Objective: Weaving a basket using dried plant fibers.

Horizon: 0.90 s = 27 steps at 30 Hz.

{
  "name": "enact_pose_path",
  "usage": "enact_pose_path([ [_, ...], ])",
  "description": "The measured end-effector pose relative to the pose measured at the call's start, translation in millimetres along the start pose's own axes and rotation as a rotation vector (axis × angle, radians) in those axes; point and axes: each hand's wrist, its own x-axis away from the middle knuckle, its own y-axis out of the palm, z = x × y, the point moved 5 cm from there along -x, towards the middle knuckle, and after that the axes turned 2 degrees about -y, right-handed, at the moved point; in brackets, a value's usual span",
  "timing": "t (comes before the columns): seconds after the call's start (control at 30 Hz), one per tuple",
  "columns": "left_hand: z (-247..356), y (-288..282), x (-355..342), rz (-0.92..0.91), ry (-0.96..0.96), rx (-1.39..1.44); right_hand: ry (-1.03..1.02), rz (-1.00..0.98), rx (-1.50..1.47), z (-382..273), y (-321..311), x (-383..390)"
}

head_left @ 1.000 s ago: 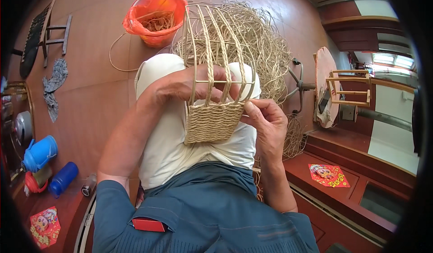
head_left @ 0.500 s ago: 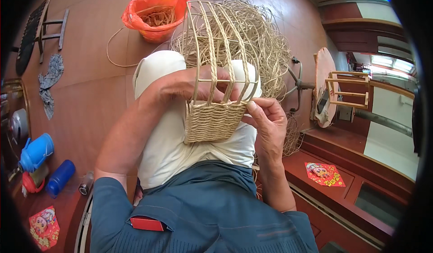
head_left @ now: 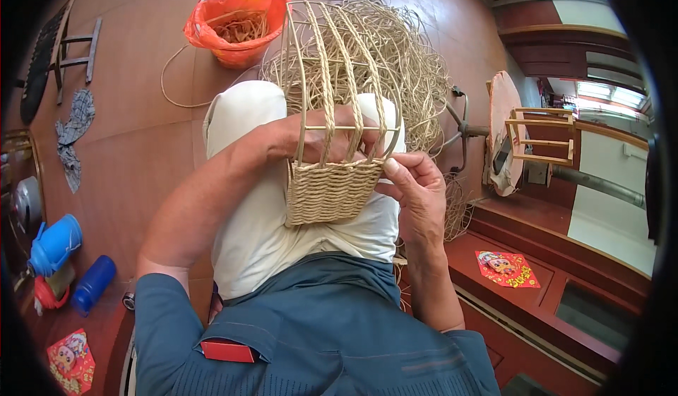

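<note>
Left elbow (head_left: 164,246) swings outward; I log right hand (head_left: 424,193) pinching woven basket (head_left: 330,193) between fingertips, likely steadying it, left hand's (head_left: 341,135) grip unclear.

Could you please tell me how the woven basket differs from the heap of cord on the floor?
Form: the woven basket has tight, even rows low down and open bars above; the heap of cord is a loose tangle.
Place: the basket is over the lap, at the left hand and right hand; the heap lies beyond the knees.
Spread: the basket is compact; the heap sprawls wider.
Shared: both are tan.
</note>
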Motion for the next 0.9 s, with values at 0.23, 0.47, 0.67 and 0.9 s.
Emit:
enact_pose_path([
  [0.23,-2,-9,8,0.073,-0.002,0.147,-0.045,-0.010,-0.023,-2,3,2],
  [0.47,15,-15,21,0.064,-0.051,0.155,-0.083,-0.057,0.020,-8,9,5],
  [0.67,14,-14,26,0.087,-0.059,0.221,-0.201,-0.212,0.012,-13,16,-3],
  [0.9,25,-15,35,0.258,-0.122,0.207,-0.156,-0.430,-0.131,0,8,-22],
])
